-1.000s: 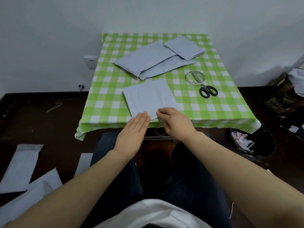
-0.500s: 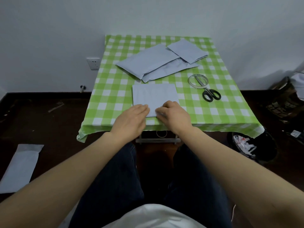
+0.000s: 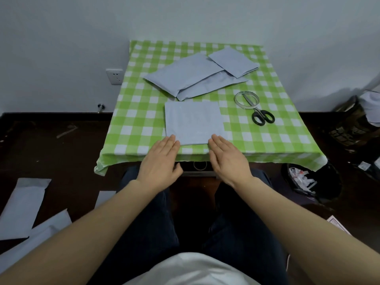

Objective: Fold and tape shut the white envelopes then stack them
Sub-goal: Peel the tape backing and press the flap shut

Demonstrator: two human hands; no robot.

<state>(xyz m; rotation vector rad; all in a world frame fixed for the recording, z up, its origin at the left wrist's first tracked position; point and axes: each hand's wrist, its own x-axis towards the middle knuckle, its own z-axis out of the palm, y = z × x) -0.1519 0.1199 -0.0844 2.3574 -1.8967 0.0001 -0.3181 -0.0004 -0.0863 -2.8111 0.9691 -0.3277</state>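
Nearest the camera, two bare forearms reach forward over dark trousers. On the dark floor to the left lie flat, pale loose envelopes (image 3: 22, 206). Both hands are flat, palm down, with the fingers straight, held together and gripping nothing. The left hand (image 3: 162, 159) rests its fingertips on the near left corner of the folded envelope (image 3: 194, 122), and the right hand (image 3: 226, 159) rests its fingertips on the near right corner.

That envelope is a smooth, pale, nearly square sheet lying flat close to the table's front edge. The table is draped in a green-and-white checked cloth (image 3: 139, 120), whose near left corner hangs down crumpled.

To the right, apart from the envelope, lie black-handled scissors (image 3: 262, 117), their metal blades pointing into a clear ring of tape (image 3: 246, 99).

Farther back, long unfolded envelopes (image 3: 185, 79) overlap in a slanted pile, with a small folded envelope (image 3: 233, 61) on top at the far right end. Beyond is a plain white wall with a socket (image 3: 114, 76).
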